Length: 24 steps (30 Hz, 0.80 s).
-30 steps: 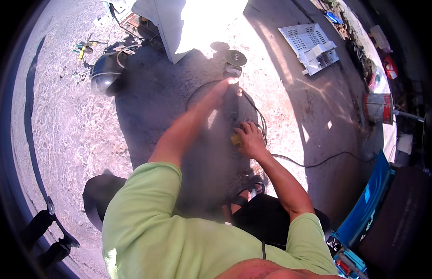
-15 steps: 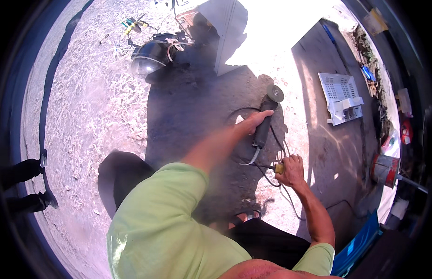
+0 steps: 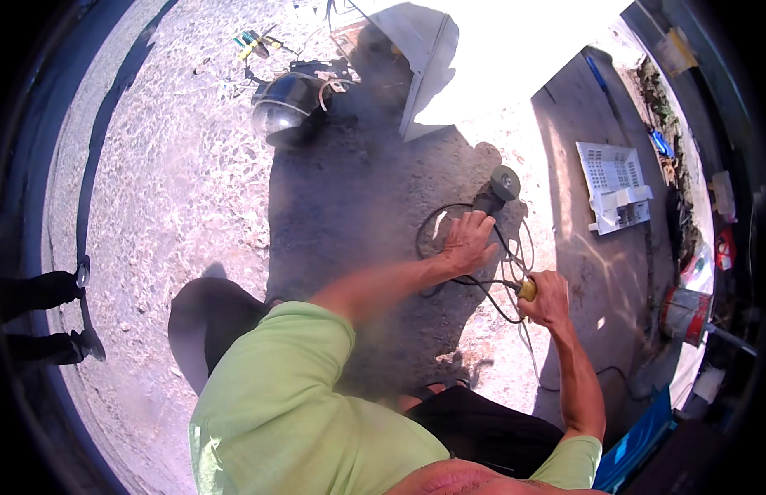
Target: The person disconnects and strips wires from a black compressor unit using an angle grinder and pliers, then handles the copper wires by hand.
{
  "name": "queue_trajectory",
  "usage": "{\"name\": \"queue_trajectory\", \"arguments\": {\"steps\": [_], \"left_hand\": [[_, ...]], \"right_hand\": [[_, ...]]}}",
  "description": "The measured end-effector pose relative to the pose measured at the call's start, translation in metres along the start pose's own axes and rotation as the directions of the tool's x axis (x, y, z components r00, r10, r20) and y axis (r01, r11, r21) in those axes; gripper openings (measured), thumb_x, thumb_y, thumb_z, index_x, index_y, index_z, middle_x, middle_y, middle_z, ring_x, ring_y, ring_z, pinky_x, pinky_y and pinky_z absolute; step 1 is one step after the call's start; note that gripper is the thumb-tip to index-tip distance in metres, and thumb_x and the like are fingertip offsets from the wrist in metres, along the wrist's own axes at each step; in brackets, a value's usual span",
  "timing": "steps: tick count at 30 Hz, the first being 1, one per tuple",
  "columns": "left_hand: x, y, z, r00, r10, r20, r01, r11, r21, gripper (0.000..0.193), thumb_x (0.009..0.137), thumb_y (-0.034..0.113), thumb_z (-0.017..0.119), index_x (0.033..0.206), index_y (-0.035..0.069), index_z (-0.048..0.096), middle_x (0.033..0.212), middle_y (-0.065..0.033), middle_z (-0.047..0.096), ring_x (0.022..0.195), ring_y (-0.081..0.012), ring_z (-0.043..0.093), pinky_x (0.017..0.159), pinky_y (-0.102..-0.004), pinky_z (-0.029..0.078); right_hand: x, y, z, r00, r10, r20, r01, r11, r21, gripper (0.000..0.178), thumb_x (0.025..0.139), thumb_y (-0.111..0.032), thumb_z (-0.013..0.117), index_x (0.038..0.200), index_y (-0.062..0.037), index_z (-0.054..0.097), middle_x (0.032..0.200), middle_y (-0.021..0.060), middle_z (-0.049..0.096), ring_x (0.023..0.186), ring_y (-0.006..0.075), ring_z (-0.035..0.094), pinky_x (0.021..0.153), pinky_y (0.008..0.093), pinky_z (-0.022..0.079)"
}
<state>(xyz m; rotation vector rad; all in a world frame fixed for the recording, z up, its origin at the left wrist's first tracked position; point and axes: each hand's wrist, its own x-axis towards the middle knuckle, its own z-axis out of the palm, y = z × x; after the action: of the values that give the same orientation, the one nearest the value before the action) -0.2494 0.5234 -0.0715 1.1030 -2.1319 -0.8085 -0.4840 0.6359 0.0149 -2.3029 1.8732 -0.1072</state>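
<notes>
An angle grinder (image 3: 487, 201) with a grey disc (image 3: 505, 182) lies on the shaded ground ahead of me. My left hand (image 3: 468, 244) is over the rear part of its dark body, hiding much of it. The thumb stands apart from the stretched fingers; whether the palm presses on the tool is hidden. To the right, my right hand (image 3: 547, 299) is closed on a yellow plug (image 3: 527, 289) at the end of a black cable (image 3: 494, 304). Loops of cable spread around the grinder and between both hands.
A white slotted plastic panel (image 3: 611, 177) lies on the right. Beyond the grinder stands a large white panel (image 3: 498, 62). A dark helmet-like visor (image 3: 284, 107) and pliers (image 3: 255, 44) are far left. A red-grey can (image 3: 686, 315) sits at right; another person's legs (image 3: 44, 289) show at left.
My left hand has shifted back along the grinder and its fingers have loosened from the body. My right hand, still holding the yellow plug, has moved slightly right in view.
</notes>
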Motion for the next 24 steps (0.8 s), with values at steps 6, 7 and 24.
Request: {"name": "queue_trajectory", "arguments": {"steps": [6, 7, 24], "left_hand": [[-0.018, 0.031, -0.004, 0.874, 0.22, 0.434, -0.079, 0.944, -0.32, 0.029, 0.095, 0.033, 0.067, 0.11, 0.008, 0.065, 0.095, -0.0177, 0.07, 0.093, -0.0344, 0.069, 0.08, -0.0481, 0.052], [-0.016, 0.033, -0.006, 0.872, 0.187, 0.453, -0.027, 0.942, -0.335, 0.028, 0.096, 0.033, 0.065, 0.109, 0.008, 0.065, 0.09, -0.018, 0.071, 0.088, -0.0342, 0.071, 0.077, -0.0483, 0.053], [-0.019, 0.004, -0.09, 0.59, 0.06, 0.806, -0.034, 0.998, -0.049, 0.049, 0.094, 0.041, 0.064, 0.125, 0.002, 0.065, 0.113, -0.0249, 0.071, 0.11, -0.043, 0.066, 0.093, -0.0517, 0.052]], "right_hand": [[0.02, -0.016, -0.013, 0.995, -0.074, -0.064, 0.076, 0.997, 0.032, 0.038, 0.064, -0.022, 0.075, 0.098, -0.0067, 0.069, 0.093, 0.0125, 0.064, 0.095, 0.0349, 0.06, 0.092, 0.0466, 0.044], [0.021, -0.018, -0.013, 0.994, -0.08, -0.071, 0.083, 0.996, 0.043, 0.039, 0.064, -0.022, 0.075, 0.098, -0.0068, 0.069, 0.093, 0.0124, 0.065, 0.095, 0.0349, 0.06, 0.092, 0.0465, 0.045], [-0.057, 0.13, -0.023, 0.715, 0.661, 0.227, -0.645, 0.75, -0.15, 0.052, 0.076, -0.035, 0.079, 0.114, -0.0006, 0.07, 0.118, 0.0204, 0.071, 0.113, 0.0368, 0.067, 0.098, 0.047, 0.051]]}}
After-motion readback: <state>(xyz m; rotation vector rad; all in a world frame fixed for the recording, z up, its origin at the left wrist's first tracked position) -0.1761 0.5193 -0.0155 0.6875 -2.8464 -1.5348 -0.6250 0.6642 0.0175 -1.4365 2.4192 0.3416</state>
